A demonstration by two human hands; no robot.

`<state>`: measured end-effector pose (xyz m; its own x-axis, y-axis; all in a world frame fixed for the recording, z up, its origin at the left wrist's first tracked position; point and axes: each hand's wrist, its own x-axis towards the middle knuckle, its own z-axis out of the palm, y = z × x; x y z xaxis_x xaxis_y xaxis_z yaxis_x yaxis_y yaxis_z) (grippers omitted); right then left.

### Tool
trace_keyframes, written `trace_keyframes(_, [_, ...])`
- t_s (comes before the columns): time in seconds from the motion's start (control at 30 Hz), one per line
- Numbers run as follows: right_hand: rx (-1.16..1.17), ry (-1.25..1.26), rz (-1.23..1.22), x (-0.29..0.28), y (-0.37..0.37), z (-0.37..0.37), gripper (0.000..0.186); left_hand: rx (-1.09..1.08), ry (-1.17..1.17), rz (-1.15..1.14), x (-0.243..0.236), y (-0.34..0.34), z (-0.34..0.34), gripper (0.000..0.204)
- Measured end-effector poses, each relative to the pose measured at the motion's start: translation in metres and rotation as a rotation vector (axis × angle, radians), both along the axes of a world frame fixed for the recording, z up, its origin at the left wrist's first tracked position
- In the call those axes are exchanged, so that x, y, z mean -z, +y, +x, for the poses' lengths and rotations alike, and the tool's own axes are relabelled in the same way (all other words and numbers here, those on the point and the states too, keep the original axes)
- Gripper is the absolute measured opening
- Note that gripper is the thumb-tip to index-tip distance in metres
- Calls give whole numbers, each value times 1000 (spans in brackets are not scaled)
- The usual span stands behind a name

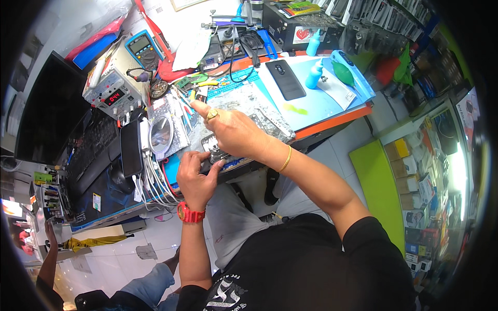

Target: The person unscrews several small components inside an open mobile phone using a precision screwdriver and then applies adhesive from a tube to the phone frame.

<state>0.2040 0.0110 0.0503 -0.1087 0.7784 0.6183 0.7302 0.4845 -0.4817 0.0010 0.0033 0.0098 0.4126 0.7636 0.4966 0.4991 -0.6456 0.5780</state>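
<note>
My left hand (pixel 196 179), with a red watch at its wrist, grips the near edge of an opened phone (pixel 210 143) between thumb and curled fingers. The phone's inside parts show; much of it lies hidden under my hands. Over its far side reaches my right hand (pixel 233 132), wearing a ring and a thin bracelet. Its index finger stretches toward several slim hand tools (pixel 184 106) and a small yellow-and-black item (pixel 198 95). The other right fingers are mostly out of sight below the hand, and I see nothing held in it.
A worn grey work mat (pixel 248 98) lies under the phone. Beyond it are a dark phone (pixel 286 79), blue bottles (pixel 314 74) and a green air blower (pixel 342 73). Leftward are a round magnifier (pixel 161 133), a black phone (pixel 131 147), cables, a power supply (pixel 111 93) and a multimeter (pixel 144 50).
</note>
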Motion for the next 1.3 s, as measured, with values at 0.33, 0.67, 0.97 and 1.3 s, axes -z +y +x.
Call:
trace_keyframes(0.33, [82, 1, 149, -19, -22, 22, 56, 28, -34, 63, 2, 3, 1, 36])
trace_keyframes(0.67, [492, -350, -285, -19, -13, 105, 27, 29, -76, 97, 5, 0, -1, 38])
trace_keyframes(0.97, [603, -427, -175, -1, -26, 98, 19, 14, -169, 152, -4, -33, -28, 38])
trace_keyframes(1.3, [303, -113, -56, 13, -177, 73, 12, -48, 3, -56, 90, -132, -91, 57])
